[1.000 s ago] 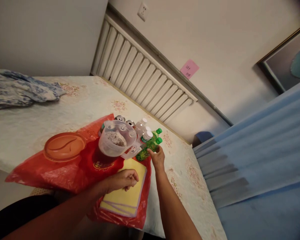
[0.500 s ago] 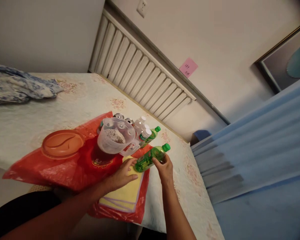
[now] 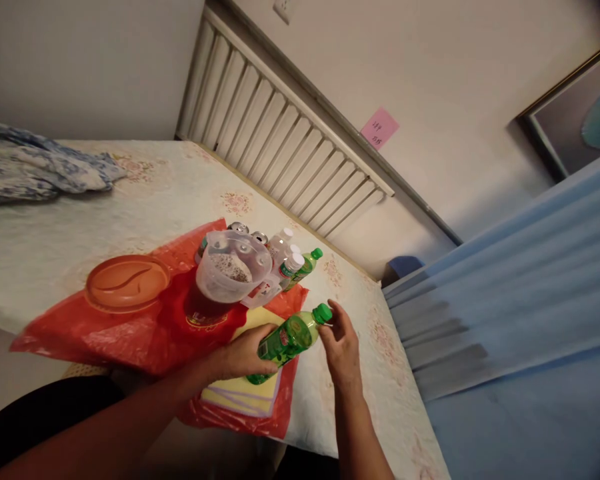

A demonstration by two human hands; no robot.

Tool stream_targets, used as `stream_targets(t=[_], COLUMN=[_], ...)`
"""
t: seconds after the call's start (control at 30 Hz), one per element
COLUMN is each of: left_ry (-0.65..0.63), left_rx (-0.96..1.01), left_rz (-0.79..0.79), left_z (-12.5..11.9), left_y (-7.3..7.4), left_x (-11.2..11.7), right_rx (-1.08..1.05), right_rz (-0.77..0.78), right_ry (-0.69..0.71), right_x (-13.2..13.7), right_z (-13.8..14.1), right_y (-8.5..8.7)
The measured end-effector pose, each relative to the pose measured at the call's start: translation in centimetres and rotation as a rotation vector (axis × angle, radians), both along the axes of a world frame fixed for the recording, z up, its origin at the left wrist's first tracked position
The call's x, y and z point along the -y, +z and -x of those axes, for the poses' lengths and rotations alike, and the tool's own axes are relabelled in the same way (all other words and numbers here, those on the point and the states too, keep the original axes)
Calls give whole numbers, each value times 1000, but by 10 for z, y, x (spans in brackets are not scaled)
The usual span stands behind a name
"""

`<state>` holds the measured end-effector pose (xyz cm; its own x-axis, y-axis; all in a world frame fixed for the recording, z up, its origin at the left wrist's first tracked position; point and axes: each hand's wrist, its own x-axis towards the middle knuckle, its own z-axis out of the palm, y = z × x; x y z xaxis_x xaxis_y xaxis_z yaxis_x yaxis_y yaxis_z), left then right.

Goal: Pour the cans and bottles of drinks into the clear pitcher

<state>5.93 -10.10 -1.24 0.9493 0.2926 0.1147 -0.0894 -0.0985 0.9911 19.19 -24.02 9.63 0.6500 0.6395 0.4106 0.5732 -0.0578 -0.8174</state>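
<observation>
My left hand is wrapped round the lower body of a green plastic drink bottle, which is tilted with its green cap up and to the right. Close beside the cap is my right hand, fingers curved and apart, holding nothing; whether a fingertip touches the cap I cannot tell. Under the bottle lies a folded yellow cloth on a red plastic bag. A clear plastic jug of dark liquid with foam stands left of the bottle.
An orange-red lid lies on the bag. Behind the jug stand cans, white-capped bottles and another green bottle. Patterned fabric is heaped far left on the table. A radiator and blue curtain border it.
The green bottle has moved down toward me, and my left hand has closed round it. My right hand has let go of its upper part and now hovers by the cap.
</observation>
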Motion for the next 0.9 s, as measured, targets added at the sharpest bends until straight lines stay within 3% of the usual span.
stream_targets(t=[0.1, 0.2, 0.33, 0.5, 0.6, 0.7, 0.77, 0.9], left_ry=[32, 28, -24, -113, -193, -276, -322, -453], left_rx=[-27, -60, -107, -131, -132, -129, -130, -142], left_rz=[-85, -155, -196, -106, -37, -5, -27, -76], left_z=[1, 3, 9, 17, 21, 24, 25, 29], left_y=[1, 2, 5, 11, 11, 6, 1, -2], left_x=[1, 1, 1, -1, -6, -11, -13, -13], right_rx=[151, 179, 158, -46, -174, -292, -432, -777], right_rz=[81, 214, 285, 214, 49, -183, -246, -29], right_ry=[-116, -71, 11, 141, 189, 81, 1, 12], right_x=[0, 0, 5, 17, 20, 15, 8, -10], right_z=[-2, 5, 14, 10, 3, -5, -9, -8], right_y=[20, 35, 43, 42, 41, 30, 13, -42])
